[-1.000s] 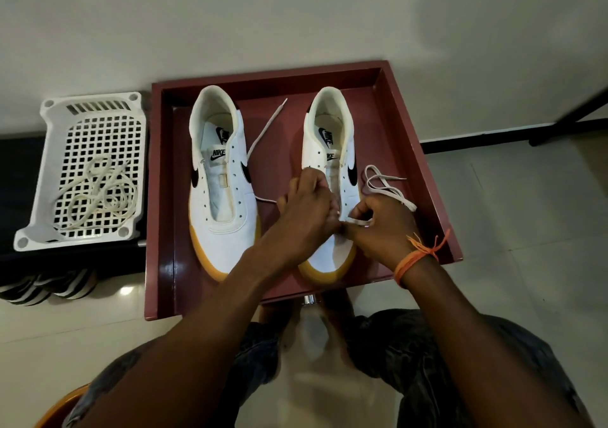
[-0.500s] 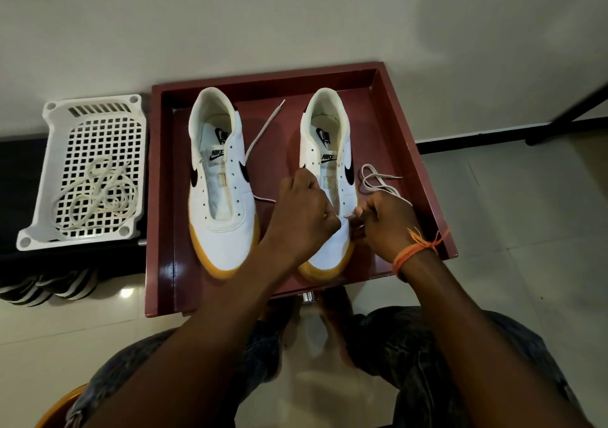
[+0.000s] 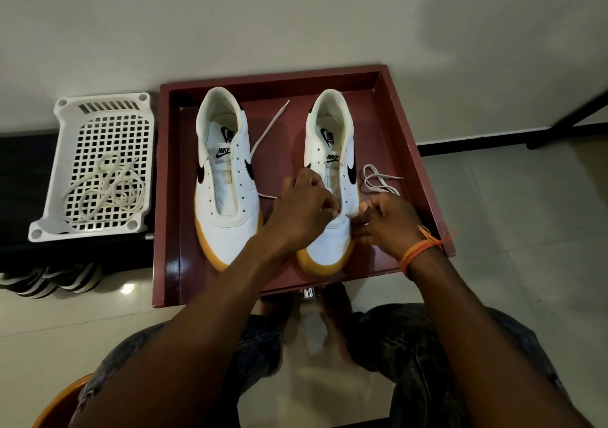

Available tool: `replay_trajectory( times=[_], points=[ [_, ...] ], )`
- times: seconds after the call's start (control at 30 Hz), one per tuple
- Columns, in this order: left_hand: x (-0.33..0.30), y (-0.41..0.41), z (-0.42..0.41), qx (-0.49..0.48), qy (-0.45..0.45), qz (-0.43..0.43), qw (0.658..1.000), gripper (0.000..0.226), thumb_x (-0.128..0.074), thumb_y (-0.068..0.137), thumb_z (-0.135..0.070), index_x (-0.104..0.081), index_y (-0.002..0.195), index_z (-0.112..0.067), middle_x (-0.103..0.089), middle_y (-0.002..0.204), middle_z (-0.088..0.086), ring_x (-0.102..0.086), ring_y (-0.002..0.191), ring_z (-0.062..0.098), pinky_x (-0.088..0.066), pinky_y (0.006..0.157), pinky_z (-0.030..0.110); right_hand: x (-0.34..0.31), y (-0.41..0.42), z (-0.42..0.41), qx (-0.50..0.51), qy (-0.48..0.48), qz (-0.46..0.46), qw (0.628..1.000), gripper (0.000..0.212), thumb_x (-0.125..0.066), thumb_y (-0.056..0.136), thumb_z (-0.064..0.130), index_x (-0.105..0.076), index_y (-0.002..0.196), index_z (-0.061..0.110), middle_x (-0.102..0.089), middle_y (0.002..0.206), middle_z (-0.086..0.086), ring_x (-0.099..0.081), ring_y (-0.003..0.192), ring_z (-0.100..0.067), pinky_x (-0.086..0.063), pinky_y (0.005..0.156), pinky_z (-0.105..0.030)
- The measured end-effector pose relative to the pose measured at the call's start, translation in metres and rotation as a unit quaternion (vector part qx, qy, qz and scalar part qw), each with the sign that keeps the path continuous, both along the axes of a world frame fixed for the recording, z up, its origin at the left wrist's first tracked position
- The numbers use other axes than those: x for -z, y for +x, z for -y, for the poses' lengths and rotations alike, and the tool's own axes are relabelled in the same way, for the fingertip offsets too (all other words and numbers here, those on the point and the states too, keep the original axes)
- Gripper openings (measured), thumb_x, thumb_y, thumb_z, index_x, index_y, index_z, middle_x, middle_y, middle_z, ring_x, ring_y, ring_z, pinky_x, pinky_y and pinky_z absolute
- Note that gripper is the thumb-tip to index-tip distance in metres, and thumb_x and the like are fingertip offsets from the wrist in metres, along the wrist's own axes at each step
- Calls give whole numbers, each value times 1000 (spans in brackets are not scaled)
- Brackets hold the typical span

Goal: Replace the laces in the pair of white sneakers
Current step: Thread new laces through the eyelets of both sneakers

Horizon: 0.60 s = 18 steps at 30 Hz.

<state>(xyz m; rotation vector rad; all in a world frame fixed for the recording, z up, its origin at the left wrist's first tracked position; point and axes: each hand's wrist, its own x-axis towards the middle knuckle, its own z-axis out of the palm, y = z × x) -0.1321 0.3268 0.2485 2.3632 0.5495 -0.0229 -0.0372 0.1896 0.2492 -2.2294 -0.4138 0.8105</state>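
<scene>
Two white sneakers with gum soles stand side by side in a dark red tray [image 3: 424,171]. The left sneaker [image 3: 227,184] has no lace in its eyelets. My left hand [image 3: 304,209] rests curled on the right sneaker [image 3: 332,151] near its lowest eyelets, fingertips pinching at the white lace [image 3: 378,181]. My right hand [image 3: 383,222] pinches that lace at the sneaker's right side. The lace's loose part loops on the tray to the right. Its other end runs across the tray between the sneakers [image 3: 269,130].
A white perforated basket [image 3: 102,111] at the left holds a tangle of yellowed old laces [image 3: 105,190]. Striped footwear [image 3: 49,279] lies on the floor below it. A wall stands behind the tray. My knees are under the tray's near edge.
Both hands have shifted slightly up the right sneaker's toe end. The short lace piece that stuck out between the hands a second ago is now drawn in at the eyelets.
</scene>
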Motion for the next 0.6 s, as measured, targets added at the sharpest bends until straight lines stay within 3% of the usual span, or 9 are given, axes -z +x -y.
replay_trajectory(
  times=[0.13, 0.23, 0.33, 0.47, 0.53, 0.6],
  points=[
    [6, -17, 0, -84, -78, 116, 987, 19, -78, 81, -11, -70, 98, -13, -47, 108, 2, -47, 94, 0, -35, 79, 2, -19, -4, 3, 31, 42, -73, 996, 25, -47, 101, 9, -55, 78, 12, -66, 74, -11, -68, 68, -25, -60, 66, -39],
    [4, -32, 3, -151, -115, 75, 979, 29, -76, 83, -12, -55, 103, -17, -50, 110, 3, -51, 87, 3, -38, 73, 10, -37, -1, 7, 30, 49, -72, 996, 17, -56, 96, 8, -57, 79, 7, -63, 64, -9, -64, 58, -23, -56, 56, -33],
    [-6, -41, 8, -193, -176, 23, 965, 28, -69, 89, -10, -55, 113, -8, -56, 109, 5, -53, 94, 14, -40, 73, 16, -59, 0, 11, 46, 70, -52, 995, 9, -56, 93, 1, -62, 86, 1, -63, 62, -9, -61, 50, -18, -50, 49, -28],
    [-32, -48, 16, -197, -112, 49, 973, 31, -69, 89, -13, -59, 118, -10, -61, 116, 7, -59, 102, 23, -49, 90, 33, -101, -5, 17, 21, 86, -21, 996, 16, -54, 94, 1, -64, 82, 5, -63, 64, -11, -58, 46, -15, -46, 42, -23],
    [-57, -51, 22, -154, -118, 96, 976, 29, -65, 91, -8, -61, 120, -10, -62, 119, 5, -60, 103, 20, -48, 88, 21, -129, -5, 17, 1, 106, -19, 994, 15, -56, 94, 4, -64, 81, 7, -65, 70, -13, -60, 51, -19, -49, 43, -25],
    [-92, -51, 30, -116, -163, 145, 969, 30, -61, 94, -6, -61, 123, -12, -64, 121, 2, -61, 97, 14, -46, 77, 9, -161, -2, 16, -19, 133, -14, 991, 14, -59, 95, 7, -64, 81, 8, -66, 72, -13, -61, 51, -19, -50, 45, -27]
  ],
)
